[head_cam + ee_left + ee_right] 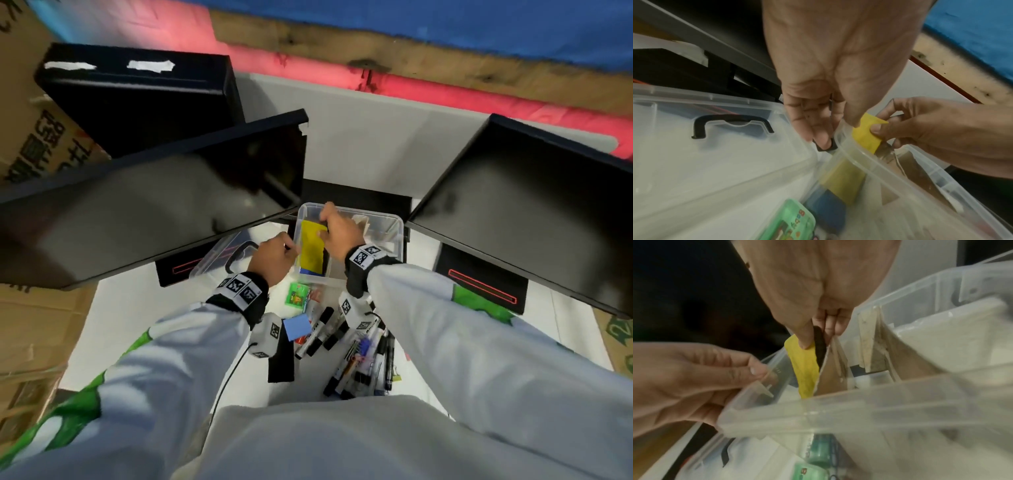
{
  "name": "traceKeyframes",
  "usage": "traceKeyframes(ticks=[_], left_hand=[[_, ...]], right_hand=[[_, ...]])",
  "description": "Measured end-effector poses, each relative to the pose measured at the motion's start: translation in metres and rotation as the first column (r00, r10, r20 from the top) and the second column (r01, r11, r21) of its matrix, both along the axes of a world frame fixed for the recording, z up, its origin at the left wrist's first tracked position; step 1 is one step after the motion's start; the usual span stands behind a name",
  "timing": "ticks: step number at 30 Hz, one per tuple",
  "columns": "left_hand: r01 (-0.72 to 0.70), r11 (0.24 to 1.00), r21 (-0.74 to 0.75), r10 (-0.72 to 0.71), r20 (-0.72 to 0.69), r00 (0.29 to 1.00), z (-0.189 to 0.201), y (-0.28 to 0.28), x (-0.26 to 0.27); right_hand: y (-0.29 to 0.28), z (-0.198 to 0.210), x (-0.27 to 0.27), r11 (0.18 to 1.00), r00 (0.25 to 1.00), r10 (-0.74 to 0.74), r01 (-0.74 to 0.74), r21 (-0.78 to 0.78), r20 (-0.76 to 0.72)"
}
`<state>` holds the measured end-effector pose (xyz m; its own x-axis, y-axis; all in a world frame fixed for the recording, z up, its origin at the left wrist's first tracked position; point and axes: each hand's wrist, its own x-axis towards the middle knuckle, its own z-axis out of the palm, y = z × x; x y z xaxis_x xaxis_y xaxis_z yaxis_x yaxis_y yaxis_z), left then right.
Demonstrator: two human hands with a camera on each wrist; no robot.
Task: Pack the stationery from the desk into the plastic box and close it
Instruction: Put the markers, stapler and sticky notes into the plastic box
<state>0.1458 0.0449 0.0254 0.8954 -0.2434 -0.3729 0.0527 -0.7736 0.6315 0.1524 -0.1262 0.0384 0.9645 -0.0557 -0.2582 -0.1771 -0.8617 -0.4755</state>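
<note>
Yellow notebook (311, 247) stands on end inside the plastic box (397, 229) at frame centre, long axis vertical along the left wall, right hand (339, 228) pinching its top edge, left hand (272, 255) gripping the box's left rim.

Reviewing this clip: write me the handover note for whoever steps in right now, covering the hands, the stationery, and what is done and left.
Right hand: pinching the yellow pad with darker items, lowering them into the clear plastic box.
Left hand: gripping the box's left rim.
Done: yellow pad and some card pieces are in the box.
Left: the green case, blue sticky notes, markers and pens lie on the desk near the person. The lid lies off, left of the box; it goes on last.
</note>
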Motion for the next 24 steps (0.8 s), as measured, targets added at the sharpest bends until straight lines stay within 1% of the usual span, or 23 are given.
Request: traceKeyframes(ticks=[1,2,4,5,6,7,9,10,11,13,15,16,17,18,19,20,21,22,23,24], left_hand=[[-0.014,1.0,-0.01,0.014,-0.002,1.0,-0.004,0.0,0.001],[-0.022,1.0,-0.014,0.022,-0.008,1.0,-0.004,0.001,0.001],[-0.026,1.0,-0.004,0.026,0.017,1.0,-0.006,0.002,0.001],[-0.028,1.0,0.008,0.028,0.039,0.999,-0.007,0.002,0.001],[-0.029,0.999,0.019,0.028,0.054,0.998,-0.008,0.002,0.0],[-0.025,0.999,0.027,0.023,0.064,0.998,-0.009,0.002,0.0],[-0.025,0.999,0.022,0.024,0.061,0.998,-0.012,0.001,0.0],[-0.023,1.0,0.012,0.023,0.053,0.998,-0.012,0.0,-0.001],[-0.021,1.0,0.002,0.021,0.048,0.999,-0.013,-0.001,-0.001],[-0.022,0.999,-0.03,0.024,0.053,0.998,-0.014,-0.001,-0.002],[-0.048,0.991,-0.126,0.053,0.036,0.998,-0.013,0.005,-0.007],[-0.06,0.985,-0.164,0.066,0.03,0.997,-0.016,0.011,-0.01],[-0.064,0.983,-0.172,0.071,0.04,0.997,-0.018,0.019,-0.014],[-0.066,0.985,-0.159,0.075,0.056,0.996,-0.022,0.029,-0.019],[-0.06,0.989,-0.139,0.071,0.072,0.995,-0.027,0.04,-0.024],[-0.033,0.993,-0.117,0.042,0.074,0.996,-0.03,0.05,-0.031],[0.027,0.996,-0.082,-0.022,0.054,0.998,-0.036,0.06,-0.04],[0.112,0.993,-0.031,-0.112,0.007,0.994,-0.039,0.067,-0.049],[0.22,0.975,0.028,-0.218,-0.067,0.974,-0.044,0.073,-0.058],[0.329,0.94,0.092,-0.313,-0.157,0.937,-0.048,0.076,-0.069]], right_hand=[[0.0,-0.002,0.001,0.999,1.0,0.011,-0.011,-0.033,-0.014],[0.0,-0.001,0.003,0.999,1.0,0.018,-0.019,-0.03,-0.023],[0.0,0.003,0.008,0.998,0.998,0.055,-0.055,-0.014,-0.028],[0.0,0.004,0.01,0.995,0.996,0.086,-0.086,-0.042,-0.021],[-0.001,0.004,0.01,0.986,0.992,0.126,-0.126,-0.108,-0.003],[0.0,0.003,0.01,0.963,0.985,0.174,-0.166,-0.212,0.019],[0.002,0.004,0.009,0.866,0.959,0.282,-0.246,-0.435,0.017],[0.004,0.004,0.009,0.807,0.943,0.331,-0.289,-0.514,-0.01],[0.007,0.003,0.008,0.764,0.93,0.364,-0.329,-0.555,-0.05],[0.012,0.004,0.007,0.716,0.912,0.374,-0.401,-0.571,-0.171],[0.02,0.007,0.003,0.647,0.872,0.379,-0.488,-0.586,-0.308],[0.023,0.012,0.0,0.608,0.854,0.389,-0.52,-0.6,-0.346],[0.027,0.019,-0.005,0.601,0.852,0.395,-0.523,-0.605,-0.344],[0.03,0.026,-0.008,0.622,0.863,0.392,-0.504,-0.599,-0.318],[0.032,0.033,-0.011,0.669,0.885,0.389,-0.461,-0.583,-0.254],[0.032,0.036,-0.015,0.722,0.905,0.394,-0.411,-0.556,-0.157],[0.031,0.037,-0.022,0.764,0.907,0.419,-0.374,-0.526,-0.036],[0.031,0.038,-0.031,0.807,0.893,0.44,-0.349,-0.477,0.091],[0.031,0.033,-0.043,0.842,0.867,0.458,-0.353,-0.408,0.197],[0.034,0.026,-0.059,0.861,0.837,0.477,-0.382,-0.336,0.27]])
